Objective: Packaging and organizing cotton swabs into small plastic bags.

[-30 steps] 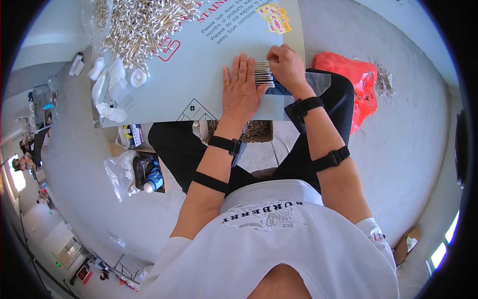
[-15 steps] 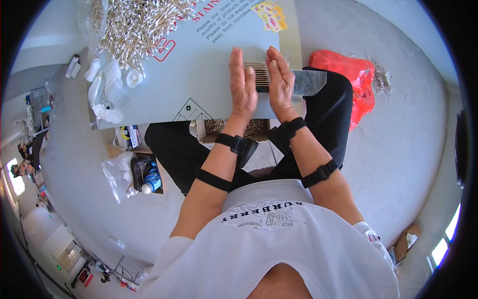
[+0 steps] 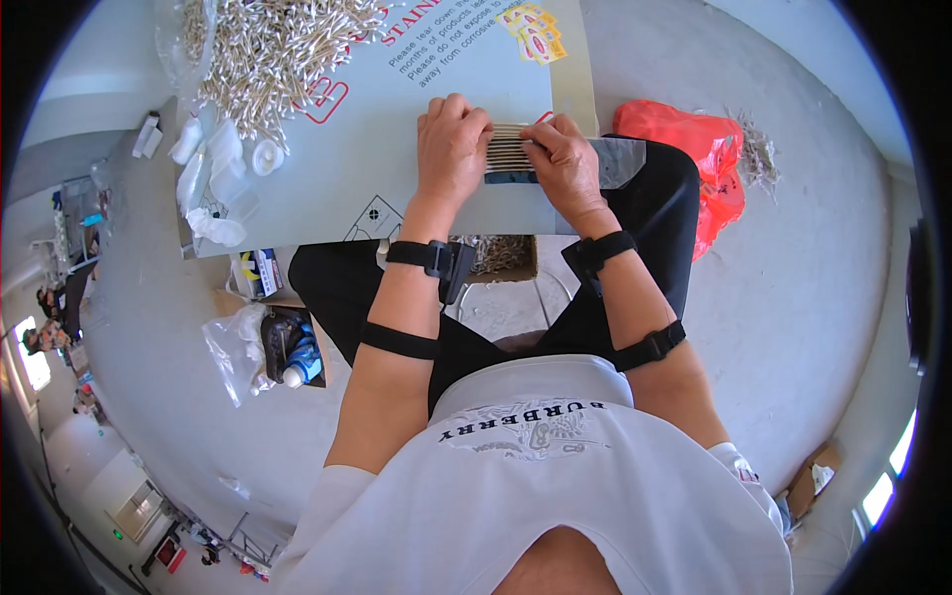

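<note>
At the far left, beyond the pale floor (image 3: pixel 149 327), people and cluttered shelving show too small to make out. Nearer, a clear plastic bag (image 3: pixel 233 347) lies beside an open cardboard box (image 3: pixel 318 342), which holds a black item (image 3: pixel 283 335) and a blue, white-capped item (image 3: pixel 301 370). Above these, crumpled white and clear plastic pieces (image 3: pixel 226 149) lie along the left edge of the pale grey-blue tabletop (image 3: pixel 347 178), next to a small white disc (image 3: pixel 267 157). A large, tangled heap of cotton swabs (image 3: pixel 283 59) covers the tabletop's far left part, with a clear bag along its left side. The left hand (image 3: pixel 453 149) is half closed, its fingers curled in at the left ends of a row of cotton swabs (image 3: pixel 507 149); whether it grips them cannot be told. The row lies between the hands near the tabletop's right side, its sticks side by side and pointing left-right, with a dark strip (image 3: pixel 510 178) along its near edge. Below the tabletop, more swabs fill a box (image 3: pixel 532 260) between the knees. Farther back lie yellow stickers (image 3: pixel 535 35). The right hand (image 3: pixel 567 164), fingers bent and thumb inward, touches the row's right ends; its hold is unclear. Just beside it, a clear plastic sheet (image 3: pixel 625 162) extends over the right thigh, and then come a red plastic bag (image 3: pixel 684 139) and loose swabs (image 3: pixel 759 154) on the floor.
</note>
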`<state>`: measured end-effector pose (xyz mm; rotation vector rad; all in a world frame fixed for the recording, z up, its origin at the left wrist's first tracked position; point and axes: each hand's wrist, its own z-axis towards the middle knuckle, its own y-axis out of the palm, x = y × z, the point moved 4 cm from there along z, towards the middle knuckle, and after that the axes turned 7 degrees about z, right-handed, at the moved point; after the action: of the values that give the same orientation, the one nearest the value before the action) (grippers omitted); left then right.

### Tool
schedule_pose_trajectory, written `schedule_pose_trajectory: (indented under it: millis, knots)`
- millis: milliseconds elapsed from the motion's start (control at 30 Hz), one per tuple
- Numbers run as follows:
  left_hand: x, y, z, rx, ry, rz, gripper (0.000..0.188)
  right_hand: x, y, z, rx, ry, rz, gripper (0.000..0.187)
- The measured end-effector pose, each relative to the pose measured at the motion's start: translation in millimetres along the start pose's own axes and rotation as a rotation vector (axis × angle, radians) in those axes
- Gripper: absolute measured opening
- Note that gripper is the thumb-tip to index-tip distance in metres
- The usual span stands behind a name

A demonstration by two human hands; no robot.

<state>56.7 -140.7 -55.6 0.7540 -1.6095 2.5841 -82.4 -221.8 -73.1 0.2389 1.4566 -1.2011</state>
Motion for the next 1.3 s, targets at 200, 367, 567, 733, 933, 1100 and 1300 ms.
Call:
schedule_pose_trajectory:
  millis: [200,367,567,733,933,1100,1300]
  knots:
    - [-1,7,6,-0.093,0.093,0.05,0.005,4,3,-1,0.02,-0.041,-0.036,0.007]
    - [-2,12,8,-0.196,0.091,0.077,0.004,4,3,-3,0.021,-0.06,-0.041,0.006]
    - [-9,14,8,-0.194,0.11,0.032,0.005,3,3,-3,0.039,-0.035,0.01,0.005]
    - [-11,1,7,-0.155,0.015,-0.117,0.01,7,3,-3,0.045,-0.019,0.028,0.006]
    - [-25,-21,-22,-0.406,-0.206,-0.441,0.006,12,4,-1,0.033,0.043,0.173,0.009]
    - [-24,-39,-56,-0.821,-0.124,-0.594,0.007,15,-1,-1,0.069,0.062,0.196,0.01]
    - [-121,-64,-25,-0.122,-0.531,-0.226,0.014,7,-1,0,0.054,0.05,0.219,0.007]
